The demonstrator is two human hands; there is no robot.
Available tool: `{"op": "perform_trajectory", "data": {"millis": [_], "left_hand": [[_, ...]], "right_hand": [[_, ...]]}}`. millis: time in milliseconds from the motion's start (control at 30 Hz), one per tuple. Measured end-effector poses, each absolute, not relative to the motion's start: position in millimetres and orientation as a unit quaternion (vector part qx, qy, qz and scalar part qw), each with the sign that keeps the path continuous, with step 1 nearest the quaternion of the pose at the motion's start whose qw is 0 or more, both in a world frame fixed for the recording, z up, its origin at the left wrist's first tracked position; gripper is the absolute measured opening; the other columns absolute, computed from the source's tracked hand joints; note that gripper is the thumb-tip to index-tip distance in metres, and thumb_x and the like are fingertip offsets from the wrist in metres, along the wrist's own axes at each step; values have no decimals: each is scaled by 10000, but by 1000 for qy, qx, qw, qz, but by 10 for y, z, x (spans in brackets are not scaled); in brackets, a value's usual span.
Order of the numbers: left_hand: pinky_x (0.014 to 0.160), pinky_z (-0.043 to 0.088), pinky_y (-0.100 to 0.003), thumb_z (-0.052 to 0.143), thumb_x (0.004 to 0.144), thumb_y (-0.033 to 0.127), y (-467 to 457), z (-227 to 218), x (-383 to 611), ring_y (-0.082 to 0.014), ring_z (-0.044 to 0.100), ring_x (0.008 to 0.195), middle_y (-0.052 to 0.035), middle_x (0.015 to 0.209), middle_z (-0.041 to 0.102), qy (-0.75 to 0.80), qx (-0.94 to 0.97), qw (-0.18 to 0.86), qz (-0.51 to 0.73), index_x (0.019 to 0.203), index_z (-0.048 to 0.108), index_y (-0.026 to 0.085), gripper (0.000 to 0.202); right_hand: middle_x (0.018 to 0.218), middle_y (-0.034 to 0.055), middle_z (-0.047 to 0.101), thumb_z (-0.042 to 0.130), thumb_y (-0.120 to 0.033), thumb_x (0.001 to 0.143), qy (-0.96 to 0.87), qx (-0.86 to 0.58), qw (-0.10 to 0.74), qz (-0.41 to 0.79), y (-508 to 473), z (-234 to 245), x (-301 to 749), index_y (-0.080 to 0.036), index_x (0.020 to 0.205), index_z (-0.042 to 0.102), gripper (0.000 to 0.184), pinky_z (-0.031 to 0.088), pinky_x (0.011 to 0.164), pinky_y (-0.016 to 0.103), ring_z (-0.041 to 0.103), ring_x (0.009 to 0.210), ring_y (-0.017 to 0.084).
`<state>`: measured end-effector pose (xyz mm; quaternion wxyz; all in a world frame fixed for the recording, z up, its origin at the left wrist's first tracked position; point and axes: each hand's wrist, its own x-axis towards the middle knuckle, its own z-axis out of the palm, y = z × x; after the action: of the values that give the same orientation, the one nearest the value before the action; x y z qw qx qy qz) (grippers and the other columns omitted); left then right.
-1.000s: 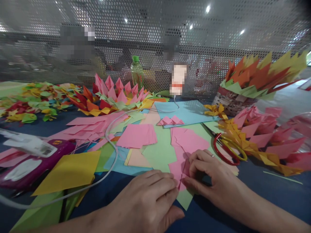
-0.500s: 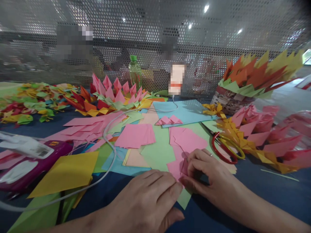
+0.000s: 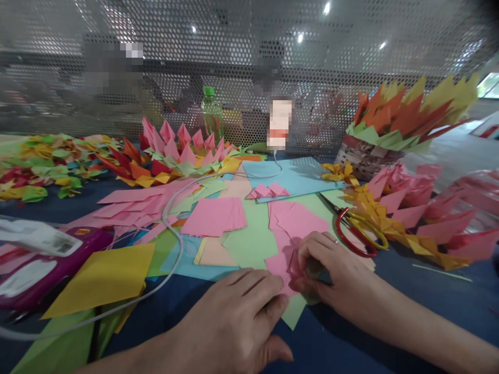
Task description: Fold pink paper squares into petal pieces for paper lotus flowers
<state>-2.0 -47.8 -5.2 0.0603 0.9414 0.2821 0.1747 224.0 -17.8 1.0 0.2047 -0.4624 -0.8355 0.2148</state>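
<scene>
My right hand (image 3: 326, 262) pinches the folded edge of a pink paper sheet (image 3: 276, 266) between thumb and curled fingers; a ring shows on one finger. My left hand (image 3: 249, 311) lies nearly flat, palm down, its fingertips on the near left part of the same sheet and its thumb apart. Under the pink sheet a green paper corner (image 3: 294, 311) sticks out toward me. Just beyond the right hand lie loose pink sheets (image 3: 300, 217). Scissors (image 3: 351, 234) with red and yellow handles rest to its right. The exact fold under the fingers is partly hidden.
A pink paper stack (image 3: 214, 215) lies left of centre. A white cable (image 3: 181, 249) loops past a purple glue-gun-like device (image 3: 50, 275). Behind stand a pink paper lotus (image 3: 183, 148), a green-capped bottle (image 3: 212, 111) and an orange-yellow paper piece (image 3: 405, 114). Small folded pink pieces (image 3: 268, 190) sit on blue paper.
The whole view has shifted slightly. My left fingers have drawn back a little from the right hand, whose pinch on the pink paper stays.
</scene>
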Motion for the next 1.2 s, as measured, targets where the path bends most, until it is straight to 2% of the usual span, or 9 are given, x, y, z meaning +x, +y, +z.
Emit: {"op": "perform_trajectory", "data": {"millis": [133, 333, 467, 533, 633, 767, 933, 1033, 1200], "left_hand": [[898, 514, -369, 534, 937, 434, -497, -36, -51, -243, 601, 1022, -90, 1061, 645, 281, 939, 60, 189, 1063, 665, 150, 338], [868, 515, -345, 380, 1005, 414, -496, 19, -65, -226, 617, 978, -96, 1002, 663, 272, 939, 50, 206, 1008, 683, 129, 416], [847, 516, -323, 324, 1020, 409, -496, 39, -63, -216, 624, 970, -99, 997, 671, 273, 936, 40, 218, 984, 694, 127, 467], [829, 521, -326, 314, 1023, 408, -502, 39, -69, -219, 629, 966, -96, 1000, 675, 272, 937, 36, 217, 987, 697, 134, 472], [803, 529, -328, 330, 1022, 395, -513, 26, -81, -219, 639, 947, -90, 1010, 681, 270, 936, 30, 223, 1003, 699, 144, 447], [802, 530, -314, 340, 1019, 404, -519, 0, -88, -210, 647, 925, -87, 1021, 687, 276, 931, 22, 237, 999, 707, 147, 449], [858, 518, -306, 315, 1024, 402, -516, 14, -79, -211, 635, 989, -89, 1034, 691, 283, 927, 0, 246, 1051, 704, 149, 465], [875, 515, -312, 334, 1020, 406, -530, 24, -83, -217, 628, 1018, -89, 1066, 686, 281, 929, -3, 242, 1082, 697, 151, 447], [833, 524, -317, 307, 1021, 411, -548, 7, -92, -218, 639, 961, -97, 1001, 685, 278, 930, 1, 240, 1050, 704, 138, 483]], "right_hand": [[912, -32, 582, 656, -116, 862, -841, -452, 179, 240, -158, 49, 2283, -217, 813, 498, 194, 399, 725, 266, 532, 851, 141], [991, -13, 592, 650, -141, 871, -850, -394, 168, 306, -60, 68, 2388, -225, 901, 556, 129, 424, 818, 287, 538, 950, 157], [921, 4, 580, 486, -167, 968, -830, -371, 207, 360, -14, 13, 2407, -231, 985, 592, 124, 458, 727, 261, 564, 825, 132], [888, 6, 551, 468, -203, 983, -830, -385, 227, 332, -33, -17, 2378, -245, 980, 629, 167, 453, 689, 258, 556, 795, 133], [935, 5, 540, 545, -213, 951, -854, -399, 222, 252, -90, -44, 2320, -267, 974, 659, 128, 441, 727, 260, 549, 851, 137], [1021, -2, 581, 517, -183, 967, -878, -380, 200, 212, -135, -42, 2287, -258, 1007, 626, 138, 430, 806, 256, 546, 955, 135], [1125, 13, 581, 443, -202, 1002, -895, -352, 169, 215, -166, 28, 2273, -262, 1142, 555, 189, 421, 857, 282, 522, 1026, 155], [1078, 18, 583, 470, -242, 994, -894, -361, 154, 217, -193, 60, 2255, -243, 1082, 552, 121, 412, 847, 311, 518, 981, 173], [972, 6, 592, 527, -219, 958, -882, -373, 156, 240, -198, 36, 2246, -227, 968, 549, 26, 408, 784, 306, 519, 884, 169]]}}
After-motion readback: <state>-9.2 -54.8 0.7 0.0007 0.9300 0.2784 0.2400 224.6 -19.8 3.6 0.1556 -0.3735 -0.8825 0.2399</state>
